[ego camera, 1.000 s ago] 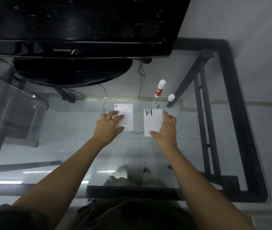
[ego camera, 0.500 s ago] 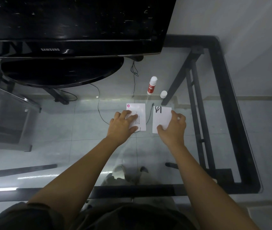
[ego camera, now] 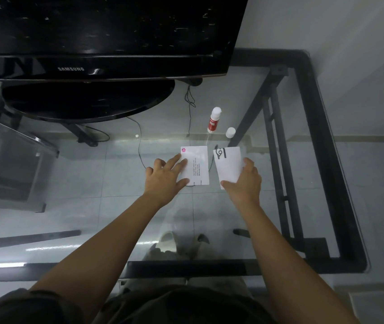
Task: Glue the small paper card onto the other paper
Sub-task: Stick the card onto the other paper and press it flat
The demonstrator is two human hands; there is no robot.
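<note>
Two white papers lie side by side on the glass table. The left paper (ego camera: 198, 162) carries a pink logo and printed text; my left hand (ego camera: 164, 178) rests flat on its left part, fingers spread. The right card (ego camera: 229, 166) bears a black hand-drawn mark; my right hand (ego camera: 244, 181) grips its right edge and near corner between thumb and fingers. A glue stick (ego camera: 214, 120) with a red label stands uncapped just beyond the papers, with its white cap (ego camera: 230, 132) beside it.
A black Samsung monitor (ego camera: 97, 66) on a round base fills the far left. The black table frame (ego camera: 322, 146) runs along the right and near edges. Cables (ego camera: 190, 106) show through the glass. My feet are visible below the table.
The camera view has shifted a little. My right hand has taken a firmer pinch on the right card, whose near edge looks slightly raised. The left hand stays on the left paper.
</note>
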